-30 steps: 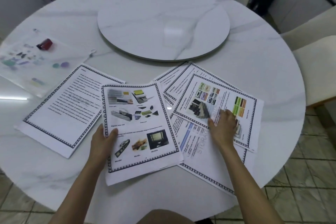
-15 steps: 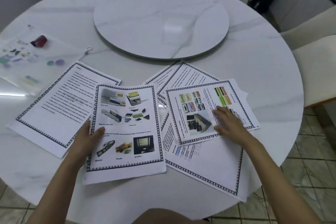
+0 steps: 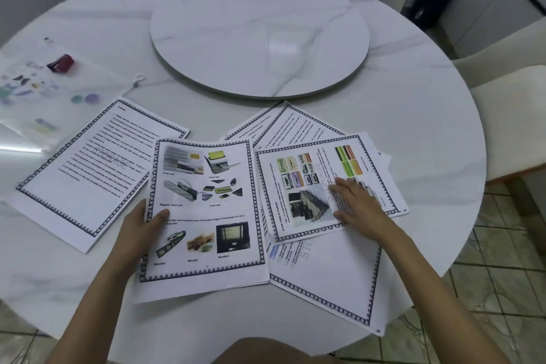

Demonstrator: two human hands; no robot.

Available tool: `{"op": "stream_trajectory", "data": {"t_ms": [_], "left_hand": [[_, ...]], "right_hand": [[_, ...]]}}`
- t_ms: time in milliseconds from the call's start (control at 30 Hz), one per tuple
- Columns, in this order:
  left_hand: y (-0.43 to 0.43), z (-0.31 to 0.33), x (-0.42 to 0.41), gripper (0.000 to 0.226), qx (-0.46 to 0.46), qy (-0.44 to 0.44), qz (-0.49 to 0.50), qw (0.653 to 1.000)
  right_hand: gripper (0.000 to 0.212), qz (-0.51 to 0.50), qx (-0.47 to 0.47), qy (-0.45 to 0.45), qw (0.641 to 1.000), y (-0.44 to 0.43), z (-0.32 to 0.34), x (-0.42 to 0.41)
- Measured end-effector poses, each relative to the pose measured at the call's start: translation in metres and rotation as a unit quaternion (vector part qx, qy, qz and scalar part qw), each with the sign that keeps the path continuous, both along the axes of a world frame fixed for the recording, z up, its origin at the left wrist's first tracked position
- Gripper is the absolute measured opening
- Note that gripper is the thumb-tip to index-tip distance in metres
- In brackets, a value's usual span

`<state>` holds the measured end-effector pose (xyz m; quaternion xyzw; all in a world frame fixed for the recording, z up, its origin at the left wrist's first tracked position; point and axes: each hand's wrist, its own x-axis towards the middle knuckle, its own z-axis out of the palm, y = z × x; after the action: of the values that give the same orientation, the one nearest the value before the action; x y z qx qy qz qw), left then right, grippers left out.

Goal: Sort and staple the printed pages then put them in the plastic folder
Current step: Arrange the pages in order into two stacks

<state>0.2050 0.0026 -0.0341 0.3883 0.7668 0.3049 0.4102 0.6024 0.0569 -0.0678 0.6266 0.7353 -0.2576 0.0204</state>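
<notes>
Several bordered printed pages lie fanned on the round marble table [image 3: 413, 103]. My left hand [image 3: 141, 224] grips the left edge of the picture page stack [image 3: 206, 216], thumb on top. My right hand [image 3: 354, 204] presses flat on a sideways colour page [image 3: 298, 186] that lies over other sheets [image 3: 331, 269]. A text page [image 3: 85, 174] sits to the left. The clear plastic folder [image 3: 38, 89] lies at the far left, with a small red stapler [image 3: 61, 62] on it.
A round turntable [image 3: 260, 32] fills the table's middle. Pale chairs [image 3: 508, 115] stand at the right and behind. A dark bin [image 3: 432, 0] sits on the floor at the back right. Tiled floor shows beyond the table's near edge.
My right hand has turned the colour page sideways and slid it toward the picture stack. My left hand has shifted the picture stack a little and keeps its hold.
</notes>
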Motion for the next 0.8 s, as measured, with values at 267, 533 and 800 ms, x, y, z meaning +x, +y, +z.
{"op": "stream_trajectory", "data": {"t_ms": [267,533,800], "left_hand": [[-0.005,-0.001,0.021,0.021,0.016,0.008,0.028,0.999],[-0.015,-0.006,0.029,0.019,0.028,0.012,0.061,0.998],[-0.024,-0.011,0.042,0.022,0.027,0.012,0.072,0.997]], "right_hand": [[0.053,-0.102,0.087,-0.051,0.990,-0.019,-0.002,-0.041],[0.055,-0.211,0.069,-0.036,0.974,-0.037,0.005,-0.050],[0.047,-0.217,0.071,0.082,0.970,0.021,0.026,0.029]]}}
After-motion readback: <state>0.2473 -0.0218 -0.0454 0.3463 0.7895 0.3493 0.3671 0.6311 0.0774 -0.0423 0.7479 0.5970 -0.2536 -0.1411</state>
